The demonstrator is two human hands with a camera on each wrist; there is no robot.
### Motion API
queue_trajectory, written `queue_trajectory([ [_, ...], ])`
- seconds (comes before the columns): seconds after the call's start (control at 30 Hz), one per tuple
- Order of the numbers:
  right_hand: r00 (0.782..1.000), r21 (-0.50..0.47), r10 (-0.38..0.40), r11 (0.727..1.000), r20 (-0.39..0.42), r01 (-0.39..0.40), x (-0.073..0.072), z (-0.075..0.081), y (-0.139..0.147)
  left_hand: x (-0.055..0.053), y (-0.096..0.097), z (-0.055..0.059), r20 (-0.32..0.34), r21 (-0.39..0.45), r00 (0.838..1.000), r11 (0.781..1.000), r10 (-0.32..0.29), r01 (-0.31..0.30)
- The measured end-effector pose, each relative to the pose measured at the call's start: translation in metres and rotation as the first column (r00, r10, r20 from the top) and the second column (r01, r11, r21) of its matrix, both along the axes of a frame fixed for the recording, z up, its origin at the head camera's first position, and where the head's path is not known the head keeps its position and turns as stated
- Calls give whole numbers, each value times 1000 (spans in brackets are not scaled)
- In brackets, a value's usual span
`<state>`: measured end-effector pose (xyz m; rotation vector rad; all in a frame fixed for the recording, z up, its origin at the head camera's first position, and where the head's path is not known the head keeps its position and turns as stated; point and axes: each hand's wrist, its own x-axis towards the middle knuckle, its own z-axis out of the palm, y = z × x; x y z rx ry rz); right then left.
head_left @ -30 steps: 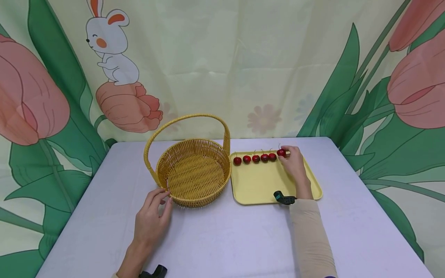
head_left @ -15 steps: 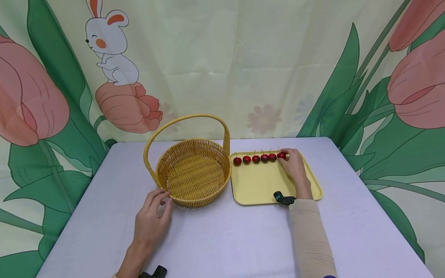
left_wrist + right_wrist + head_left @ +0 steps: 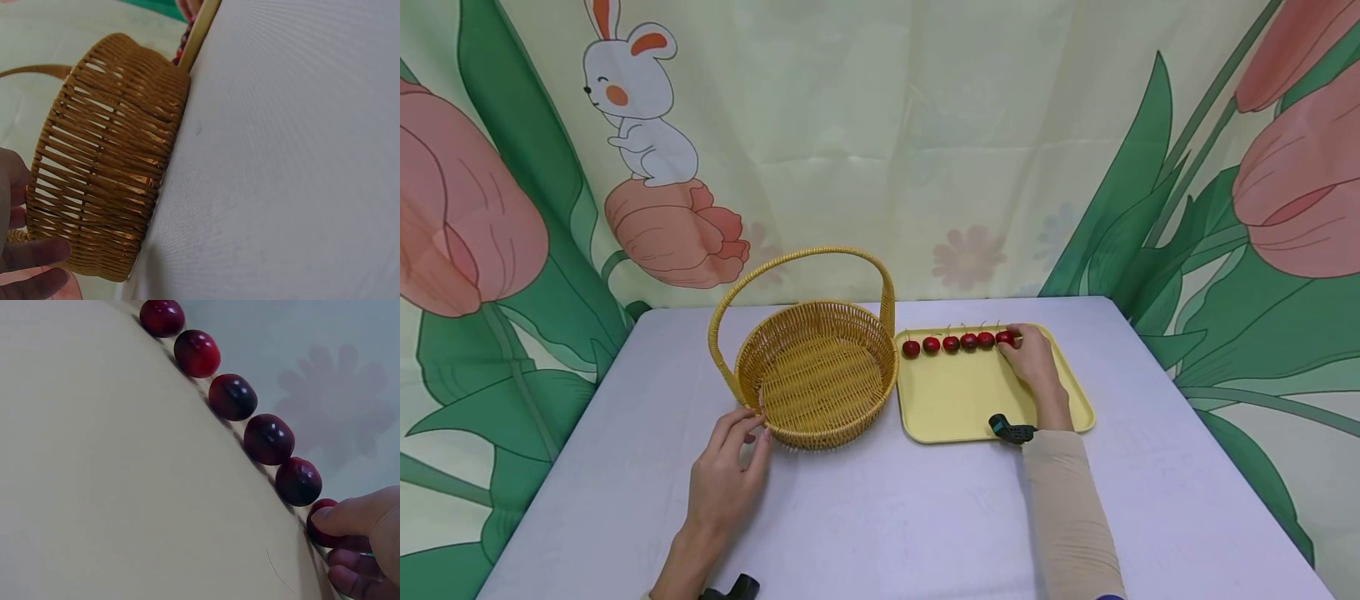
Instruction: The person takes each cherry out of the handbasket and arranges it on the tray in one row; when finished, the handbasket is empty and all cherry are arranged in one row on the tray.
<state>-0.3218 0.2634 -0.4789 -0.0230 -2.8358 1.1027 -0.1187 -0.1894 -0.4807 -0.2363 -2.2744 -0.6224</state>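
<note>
On the right, a yellow tray (image 3: 955, 400) bears a row of dark red cherries (image 3: 951, 343) along its far edge, stems up. At the right end of this row my right hand (image 3: 1033, 362) pinches the last cherry (image 3: 322, 524) between thumb and fingers; that cherry is partly covered by the thumb and stands close beside its neighbour. A round woven basket (image 3: 823, 379) with a tall arched handle stands to the left of the tray, with nothing inside it. My left hand (image 3: 726, 475) holds the basket's near left rim with thumb and fingertips.
A white cloth (image 3: 880, 517) covers the table. Behind it hangs a printed curtain (image 3: 985, 150) with tulips and a rabbit. The basket's handle (image 3: 820, 252) rises high above the rim, and its right side comes near the tray's left edge.
My right hand has lowered the last cherry slightly towards the tray, bringing it level with the row. The left hand and the basket have stayed in place.
</note>
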Motion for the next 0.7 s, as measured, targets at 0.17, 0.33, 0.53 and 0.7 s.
queue_trajectory([
  [0.17, 1000, 0, 0, 1000, 23, 0, 2, 2, 1, 1, 0, 0, -8, 6, 1000, 1000, -6, 6],
  [0.33, 999, -20, 2, 1000, 40, -1, 7, 11, 3, 0, 0, 0, -11, 3, 1000, 1000, -11, 11],
  [0.53, 1000, -23, 8, 1000, -20, -9, 14, 29, 3, -4, -2, 6, -13, -15, 1000, 1000, -20, 19],
  [0.7, 994, 19, 20, 1000, -107, -18, 22, 50, -3, -9, -2, 21, -28, -62, 998, 996, -60, 59],
])
